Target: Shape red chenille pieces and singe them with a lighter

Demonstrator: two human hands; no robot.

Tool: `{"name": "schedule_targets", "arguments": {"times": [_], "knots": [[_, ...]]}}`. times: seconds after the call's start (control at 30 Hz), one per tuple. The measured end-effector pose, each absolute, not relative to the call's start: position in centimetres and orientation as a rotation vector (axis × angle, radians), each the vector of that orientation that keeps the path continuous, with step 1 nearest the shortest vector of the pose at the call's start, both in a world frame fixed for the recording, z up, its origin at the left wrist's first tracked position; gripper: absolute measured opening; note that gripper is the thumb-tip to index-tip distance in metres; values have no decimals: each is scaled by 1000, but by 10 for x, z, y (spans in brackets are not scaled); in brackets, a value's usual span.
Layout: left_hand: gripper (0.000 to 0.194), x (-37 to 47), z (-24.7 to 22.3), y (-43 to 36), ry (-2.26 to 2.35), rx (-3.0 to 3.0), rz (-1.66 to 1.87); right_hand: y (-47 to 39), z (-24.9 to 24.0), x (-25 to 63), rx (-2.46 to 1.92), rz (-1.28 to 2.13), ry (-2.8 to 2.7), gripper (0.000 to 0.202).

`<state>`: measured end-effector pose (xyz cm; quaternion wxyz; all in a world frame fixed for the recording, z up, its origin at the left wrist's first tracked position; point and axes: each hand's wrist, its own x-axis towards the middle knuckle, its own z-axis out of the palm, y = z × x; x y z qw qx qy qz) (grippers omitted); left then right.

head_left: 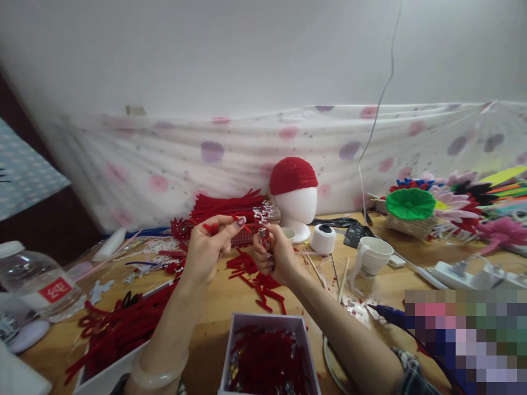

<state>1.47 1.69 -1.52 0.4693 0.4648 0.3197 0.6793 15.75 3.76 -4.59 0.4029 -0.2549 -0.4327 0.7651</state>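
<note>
- Taking the gap between the hands as my clock's centre, I'd worry first about the red fuzzy strip point(211, 229) at 9 o'clock: a loose pinch could let it slip.
- If it drops, I could easily lose it among the look-alike loose red pieces point(269, 293) at 5 o'clock, or in the open box point(267, 316) near 6.
- A careless right elbow might catch the white cup point(374, 251) at 3 o'clock.
- My left hand point(209, 248) is closed to a pinch, thumb against fingers, gripping that strip.
- My right hand point(276, 253), at about 4 o'clock, is curled around a small metallic object point(262, 235); the fingers hide most of it, so I can't tell what it is.
</note>
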Motion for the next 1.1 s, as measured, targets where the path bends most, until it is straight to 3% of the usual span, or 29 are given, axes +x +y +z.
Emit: {"name": "schedule_targets", "arguments": {"times": [0.73, 1.1], "knots": [[27, 16, -14, 16, 793, 1104, 1674, 34, -50, 150, -710, 2010, -1243, 44], [27, 12, -11, 14, 802, 1092, 1673, 37, -42, 161, -653, 1866, -1123, 58]]}}
